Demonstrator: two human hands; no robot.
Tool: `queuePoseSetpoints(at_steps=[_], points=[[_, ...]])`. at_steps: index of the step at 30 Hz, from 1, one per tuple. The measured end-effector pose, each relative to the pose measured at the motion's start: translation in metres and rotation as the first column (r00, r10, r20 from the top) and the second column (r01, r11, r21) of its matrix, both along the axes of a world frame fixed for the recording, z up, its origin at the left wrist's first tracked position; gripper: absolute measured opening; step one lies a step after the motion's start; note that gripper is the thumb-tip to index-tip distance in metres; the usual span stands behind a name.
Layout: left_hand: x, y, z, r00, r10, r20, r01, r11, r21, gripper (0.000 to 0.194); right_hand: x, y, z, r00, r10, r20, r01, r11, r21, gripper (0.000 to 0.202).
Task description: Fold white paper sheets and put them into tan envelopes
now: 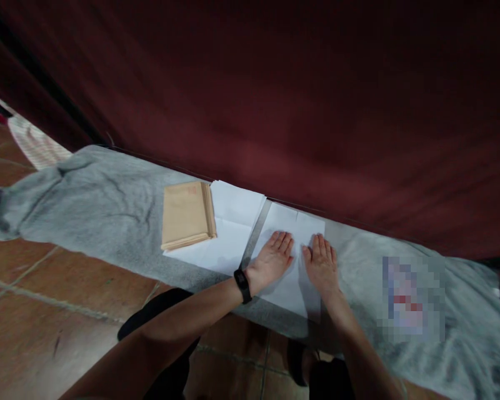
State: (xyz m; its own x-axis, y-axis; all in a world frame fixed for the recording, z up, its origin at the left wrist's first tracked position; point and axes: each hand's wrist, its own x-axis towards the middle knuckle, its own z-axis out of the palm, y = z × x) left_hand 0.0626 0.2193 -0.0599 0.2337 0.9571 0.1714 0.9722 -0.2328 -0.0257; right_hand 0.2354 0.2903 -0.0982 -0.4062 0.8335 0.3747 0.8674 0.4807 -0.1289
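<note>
A white sheet of paper (pixel 291 294) lies on a grey cloth, with creases near its top edge. My left hand (pixel 274 260), a black band on its wrist, rests flat on the sheet with fingers stretched out. My right hand (pixel 321 264) lies palm down on the sheet's right side, fingers extended. Neither hand holds anything. Left of them is a stack of white paper (pixel 233 239) with a fold line across it. A pile of brown envelopes (pixel 185 214) overlaps that stack's left part.
The grey cloth (pixel 120 205) runs across a ledge over a tiled floor (pixel 66 283). A dark red curtain or cover (pixel 254 111) stands behind it. At the right a blurred-out item (pixel 408 300) lies on the cloth. Striped fabric (pixel 37 144) shows at far left.
</note>
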Motion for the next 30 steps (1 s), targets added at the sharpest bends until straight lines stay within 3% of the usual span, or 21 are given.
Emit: queuePoseSetpoints(at_steps=[3, 8, 12, 15, 19, 30], points=[[0.003, -0.004, 0.002, 0.999, 0.033, 0.016, -0.033, 0.999, 0.011, 0.054, -0.004, -0.011, 0.005, 0.988, 0.080, -0.132, -0.085, 0.996, -0.030, 0.056], [0.008, -0.023, -0.008, 0.994, 0.046, 0.094, -0.049, 0.998, 0.029, 0.058, -0.026, -0.058, 0.011, 0.942, 0.160, -0.295, -0.209, 0.968, -0.142, 0.057], [0.008, -0.039, -0.020, 0.996, 0.019, 0.083, -0.021, 0.999, 0.027, 0.064, -0.031, -0.085, 0.012, 0.941, 0.248, -0.228, -0.293, 0.937, -0.189, 0.057], [0.004, -0.045, -0.021, 0.994, 0.017, 0.110, -0.022, 0.999, 0.042, 0.062, -0.022, -0.089, 0.012, 0.958, 0.255, -0.128, -0.272, 0.953, -0.136, 0.058], [-0.002, -0.049, -0.018, 0.983, 0.100, 0.152, -0.112, 0.991, 0.073, 0.059, -0.005, -0.085, 0.011, 0.979, 0.201, -0.038, -0.203, 0.977, -0.062, 0.060], [-0.024, -0.064, -0.022, 0.969, 0.186, 0.162, -0.207, 0.971, 0.123, 0.064, 0.042, -0.079, -0.004, 0.999, 0.039, 0.022, -0.039, 0.999, 0.008, 0.064]])
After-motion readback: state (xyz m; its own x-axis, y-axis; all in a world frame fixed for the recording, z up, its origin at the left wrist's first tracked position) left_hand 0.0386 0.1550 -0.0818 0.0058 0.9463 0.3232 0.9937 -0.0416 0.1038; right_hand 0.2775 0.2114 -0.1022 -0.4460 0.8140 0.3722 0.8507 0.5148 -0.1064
